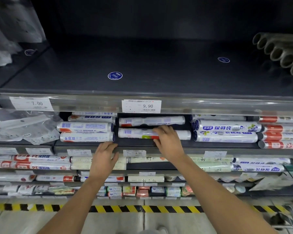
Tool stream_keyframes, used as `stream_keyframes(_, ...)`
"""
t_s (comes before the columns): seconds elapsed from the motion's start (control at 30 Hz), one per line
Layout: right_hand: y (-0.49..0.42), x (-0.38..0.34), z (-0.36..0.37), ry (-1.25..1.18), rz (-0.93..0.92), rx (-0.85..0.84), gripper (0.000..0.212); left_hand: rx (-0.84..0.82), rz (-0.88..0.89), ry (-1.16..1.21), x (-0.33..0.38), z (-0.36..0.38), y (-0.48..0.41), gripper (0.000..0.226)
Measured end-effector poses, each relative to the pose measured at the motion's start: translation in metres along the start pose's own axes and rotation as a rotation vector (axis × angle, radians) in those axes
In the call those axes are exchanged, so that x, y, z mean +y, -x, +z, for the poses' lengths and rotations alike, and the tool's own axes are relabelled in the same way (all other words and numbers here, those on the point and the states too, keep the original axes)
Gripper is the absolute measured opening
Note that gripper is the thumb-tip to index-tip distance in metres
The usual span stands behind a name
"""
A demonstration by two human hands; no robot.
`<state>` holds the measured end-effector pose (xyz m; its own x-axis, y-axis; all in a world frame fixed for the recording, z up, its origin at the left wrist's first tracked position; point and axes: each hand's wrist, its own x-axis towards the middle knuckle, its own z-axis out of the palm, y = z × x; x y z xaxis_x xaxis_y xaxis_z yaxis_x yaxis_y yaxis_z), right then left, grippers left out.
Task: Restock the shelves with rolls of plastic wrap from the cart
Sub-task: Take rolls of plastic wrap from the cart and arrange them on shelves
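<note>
Grips the front roll [135,133] with the right hand [167,141], fingers curled over its top, thumb tucked beneath near the shelf [210,146] lip. Rests the left hand [106,154] on that same front lip, fingers loosely bent, grasping nothing. Feels out a glossy white cylinder, film-wrapped, with a barcode at its left end and a red-and-green patch by the fingers. Lies lengthwise left to right, long axis parallel to the shelf edge (same as the back roll [150,120] just behind), in the dark compartment at mid-frame. Sits below the 9.90 price tag [141,106] on a clear plastic rail. Flanked by stacked rolls, likewise sideways.
</note>
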<state>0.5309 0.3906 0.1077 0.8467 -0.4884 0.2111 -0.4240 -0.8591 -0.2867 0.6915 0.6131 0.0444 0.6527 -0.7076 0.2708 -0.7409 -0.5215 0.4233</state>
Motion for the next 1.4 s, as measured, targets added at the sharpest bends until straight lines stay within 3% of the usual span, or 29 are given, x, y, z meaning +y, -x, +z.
stream_keyframes(0.1, 0.023, -0.006, 0.0, 0.017, 0.022, 0.089, 0.023, 0.056, 0.031, 0.039, 0.01, -0.008, 0.004, 0.029)
stream_keyframes(0.2, 0.053, -0.011, 0.0, 0.043, 0.072, 0.05, 0.008, 0.065, 0.139, 0.02, 0.023, -0.016, 0.012, 0.022)
stream_keyframes(0.27, 0.078, -0.014, 0.003, 0.093, 0.108, -0.041, 0.012, -0.031, 0.18, -0.001, 0.029, -0.018, 0.022, 0.029)
stream_keyframes(0.33, 0.105, -0.018, 0.008, 0.146, 0.157, -0.098, 0.015, -0.111, 0.244, -0.052, 0.033, -0.014, 0.031, 0.014)
stream_keyframes(0.43, 0.144, -0.029, 0.02, 0.191, 0.294, -0.137, 0.011, -0.273, 0.33, -0.1, 0.04, -0.006, 0.045, 0.013)
stream_keyframes(0.53, 0.184, -0.041, 0.03, 0.189, 0.416, -0.129, 0.016, -0.338, 0.423, -0.095, 0.044, 0.002, 0.058, 0.018)
stream_keyframes(0.63, 0.233, -0.058, 0.034, 0.16, 0.578, -0.14, 0.017, -0.388, 0.573, -0.046, 0.053, 0.012, 0.075, 0.008)
stream_keyframes(0.77, 0.307, -0.078, 0.035, 0.191, 0.839, -0.046, 0.013, -0.51, 0.753, -0.024, 0.078, 0.028, 0.101, 0.033)
stream_keyframes(1.03, 0.438, -0.107, 0.024, 0.223, 1.233, 0.073, 0.013, -0.681, 1.101, 0.117, 0.162, 0.053, 0.162, 0.03)
stream_keyframes(1.23, 0.508, -0.102, 0.017, 0.167, 1.438, 0.127, 0.013, -0.748, 1.229, 0.139, 0.222, 0.07, 0.205, 0.034)
stream_keyframes(1.4, 0.55, -0.069, 0.0, 0.131, 1.456, 0.138, 0.01, -0.803, 1.23, 0.084, 0.274, 0.085, 0.23, 0.035)
